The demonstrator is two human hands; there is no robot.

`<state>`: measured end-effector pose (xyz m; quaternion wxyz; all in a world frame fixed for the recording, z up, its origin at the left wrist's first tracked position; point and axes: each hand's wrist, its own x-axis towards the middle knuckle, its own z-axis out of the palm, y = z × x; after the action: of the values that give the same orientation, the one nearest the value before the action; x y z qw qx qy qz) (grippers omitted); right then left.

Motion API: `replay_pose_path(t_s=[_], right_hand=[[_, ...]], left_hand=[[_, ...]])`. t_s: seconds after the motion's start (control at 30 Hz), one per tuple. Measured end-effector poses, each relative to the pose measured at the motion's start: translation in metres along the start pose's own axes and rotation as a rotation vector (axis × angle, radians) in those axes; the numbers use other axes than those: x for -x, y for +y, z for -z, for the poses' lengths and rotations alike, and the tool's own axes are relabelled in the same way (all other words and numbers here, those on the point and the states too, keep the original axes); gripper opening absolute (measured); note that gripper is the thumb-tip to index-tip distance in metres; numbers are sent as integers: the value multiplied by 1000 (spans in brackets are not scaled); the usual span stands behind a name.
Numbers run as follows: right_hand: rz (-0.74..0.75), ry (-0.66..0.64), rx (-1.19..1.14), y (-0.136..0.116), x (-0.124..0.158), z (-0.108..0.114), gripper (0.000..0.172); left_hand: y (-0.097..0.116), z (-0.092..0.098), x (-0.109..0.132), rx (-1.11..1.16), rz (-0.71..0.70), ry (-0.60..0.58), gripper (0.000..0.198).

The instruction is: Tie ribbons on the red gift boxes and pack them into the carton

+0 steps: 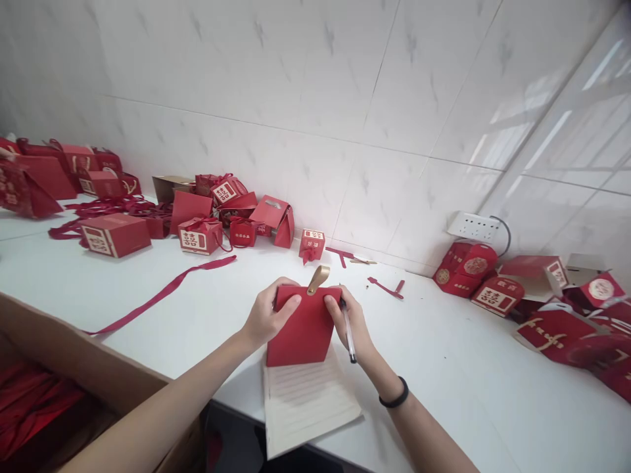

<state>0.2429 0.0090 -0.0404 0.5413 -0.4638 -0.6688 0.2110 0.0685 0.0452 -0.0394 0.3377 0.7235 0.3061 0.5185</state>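
Between my two hands stands a red gift box (302, 332) with a gold strap handle (319, 279) at its top. My left hand (272, 312) grips the box's upper left edge, thumb on the near face. On the opposite side my right hand (352, 322) pinches the upper right edge, and a clear pen (348, 332) with a black end is also tucked in its fingers. Under the box lies a lined notebook (310, 407), which juts over the table's near edge. The box's far side is hidden.
Red boxes (200, 235) and ribbons crowd the table's left and back. A long red ribbon (167, 295) trails leftward to a cardboard carton (83, 374) of red material. More red boxes (497, 294) are piled at right, below a power strip (473, 226). Small red strips (387, 288) lie near the wall.
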Motion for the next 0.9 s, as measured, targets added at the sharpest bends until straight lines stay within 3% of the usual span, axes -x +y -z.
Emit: replay_pose_path(t_s=[0.13,0.23,0.3,0.37,0.5,0.57,0.6,0.7,0.83,0.9], right_hand=[[-48,119,-8,2,7,-9,28],[46,288,49,7,17,-20,44],[149,285,99,10,25,-26,52],[173,179,130,12,30,-30,63],[114,87,146,12,32,-30,90],[117,65,88,8,30,-25,81],[117,57,55,5,28,-22,68],[76,115,27,-7,24,-11,27],[28,334,2,-14,19,-1,18],[39,394,-10,-10,18,0,15]], left_hand=[[1,-4,3,-128,-73,61,19],[-3,-5,5,-158,-212,153,19],[-6,-4,7,-110,-274,184,25],[-10,-2,8,-52,-333,123,36],[-17,1,7,-56,-550,-213,57],[-20,1,5,-85,-648,-324,60],[-21,0,4,-112,-679,-335,58],[-21,0,4,-272,-700,-198,46],[-18,0,3,-418,-647,147,35],[-17,-1,2,-368,-610,211,34]])
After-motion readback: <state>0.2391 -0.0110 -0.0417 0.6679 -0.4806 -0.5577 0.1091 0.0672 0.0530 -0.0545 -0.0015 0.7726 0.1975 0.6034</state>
